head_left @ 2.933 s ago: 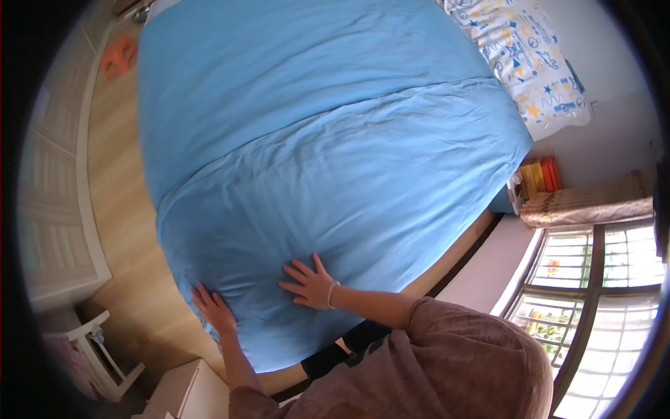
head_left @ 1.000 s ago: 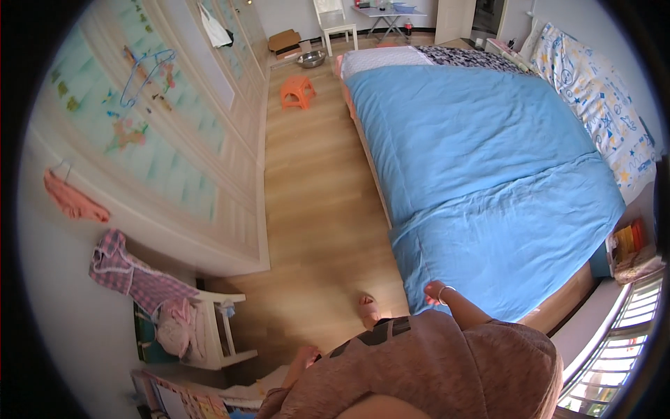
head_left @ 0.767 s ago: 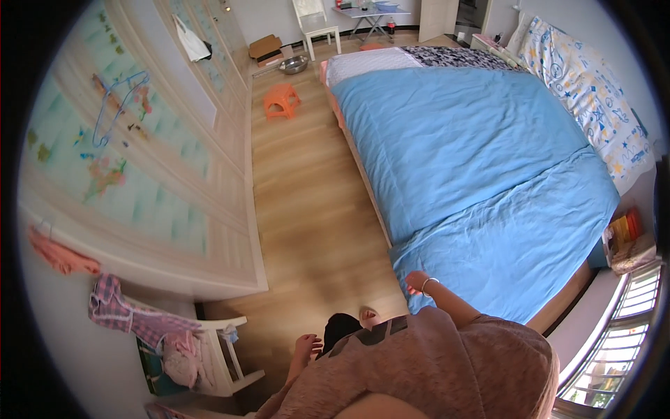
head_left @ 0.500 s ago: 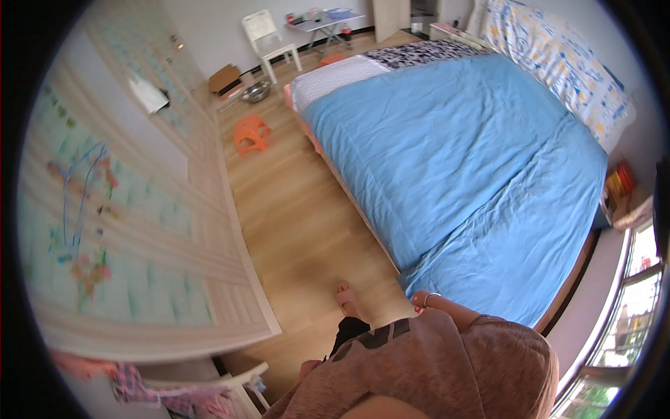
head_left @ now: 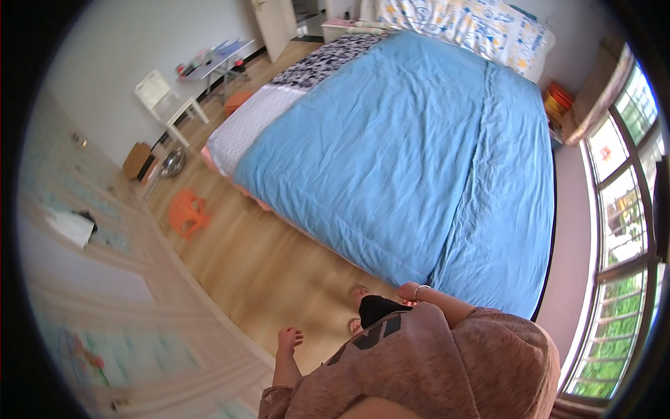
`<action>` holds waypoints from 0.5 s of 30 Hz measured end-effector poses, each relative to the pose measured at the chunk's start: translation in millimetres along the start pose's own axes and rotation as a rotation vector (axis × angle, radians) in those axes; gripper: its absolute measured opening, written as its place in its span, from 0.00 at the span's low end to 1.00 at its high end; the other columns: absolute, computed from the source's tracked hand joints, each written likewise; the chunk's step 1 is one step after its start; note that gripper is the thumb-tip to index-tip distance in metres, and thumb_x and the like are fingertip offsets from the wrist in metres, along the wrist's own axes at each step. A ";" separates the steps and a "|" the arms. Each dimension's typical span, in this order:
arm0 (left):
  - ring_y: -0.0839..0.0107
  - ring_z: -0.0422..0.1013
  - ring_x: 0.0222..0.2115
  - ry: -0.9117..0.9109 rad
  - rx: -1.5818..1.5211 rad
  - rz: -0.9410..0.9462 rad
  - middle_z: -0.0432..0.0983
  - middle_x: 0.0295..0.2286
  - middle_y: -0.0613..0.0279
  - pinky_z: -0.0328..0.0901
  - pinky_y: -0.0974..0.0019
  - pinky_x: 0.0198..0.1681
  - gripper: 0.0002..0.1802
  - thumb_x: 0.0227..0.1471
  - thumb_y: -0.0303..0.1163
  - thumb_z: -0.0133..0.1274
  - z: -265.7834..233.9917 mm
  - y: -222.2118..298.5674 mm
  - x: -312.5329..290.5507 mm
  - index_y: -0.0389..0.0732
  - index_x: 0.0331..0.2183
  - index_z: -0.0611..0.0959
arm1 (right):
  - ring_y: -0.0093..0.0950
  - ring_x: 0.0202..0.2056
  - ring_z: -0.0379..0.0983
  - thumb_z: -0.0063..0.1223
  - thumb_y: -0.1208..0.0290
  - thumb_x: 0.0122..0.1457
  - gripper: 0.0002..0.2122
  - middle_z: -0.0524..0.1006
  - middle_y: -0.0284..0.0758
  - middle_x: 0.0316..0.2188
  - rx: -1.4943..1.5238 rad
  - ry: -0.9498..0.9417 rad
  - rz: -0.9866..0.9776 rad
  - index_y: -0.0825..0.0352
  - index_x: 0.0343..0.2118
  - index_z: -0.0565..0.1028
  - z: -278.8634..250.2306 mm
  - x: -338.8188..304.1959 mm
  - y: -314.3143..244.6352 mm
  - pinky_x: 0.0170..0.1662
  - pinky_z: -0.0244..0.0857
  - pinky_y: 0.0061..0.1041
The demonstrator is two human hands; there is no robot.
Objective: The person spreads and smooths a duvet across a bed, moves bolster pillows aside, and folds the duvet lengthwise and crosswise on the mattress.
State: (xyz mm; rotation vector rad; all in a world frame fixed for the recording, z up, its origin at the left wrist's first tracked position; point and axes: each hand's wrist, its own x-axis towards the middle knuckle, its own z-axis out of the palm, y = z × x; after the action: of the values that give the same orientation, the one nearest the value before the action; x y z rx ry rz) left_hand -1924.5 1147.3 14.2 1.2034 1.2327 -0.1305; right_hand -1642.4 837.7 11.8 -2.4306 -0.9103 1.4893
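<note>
Blue quilt [head_left: 363,153]: spread over most of the bed, a long ridge crossing near to far towards its right side, creases left of it. Right hand [head_left: 407,292] is at its near edge, fingers bent and partly out of sight; we can't tell if that grip has fabric or is even touching. Left hand [head_left: 289,339] is well apart, over the floor [head_left: 269,283], fingers loosely spread, grip empty.

Changed: both palms lay flat on the quilt about three seconds ago; now the left is off it, the right is back at the edge, and our view has swung round. So no palm is pressing the quilt flat now.

Far left of the quilt, white pad [head_left: 241,129] and dark patterned cloth [head_left: 321,64] show uncovered. Printed pillow [head_left: 464,28] at the far end.

Containers: metal basin [head_left: 173,163] on the floor, contents unclear; cardboard box [head_left: 138,160] beside it, dark inside, can't read; blue bowl [head_left: 228,47] on the folding desk [head_left: 209,68], too small to tell. White bag [head_left: 70,227] hangs at left, contents hidden.
</note>
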 end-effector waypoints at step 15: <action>0.75 0.63 0.19 -0.259 0.086 -0.071 0.67 0.19 0.65 0.59 0.72 0.19 0.09 0.41 0.37 0.42 -44.0 192.8 231.9 0.41 0.23 0.72 | 0.22 0.13 0.66 0.36 0.70 0.45 0.09 0.70 0.34 0.15 0.868 0.256 0.369 0.68 0.27 0.67 -133.7 102.4 -51.3 0.13 0.58 0.19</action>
State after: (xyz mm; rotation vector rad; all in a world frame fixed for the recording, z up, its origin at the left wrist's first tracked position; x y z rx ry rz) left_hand -1733.8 1379.7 -36.1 1.1758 1.0512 -0.3836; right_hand -1517.2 961.0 22.0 -2.0663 0.2377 1.2376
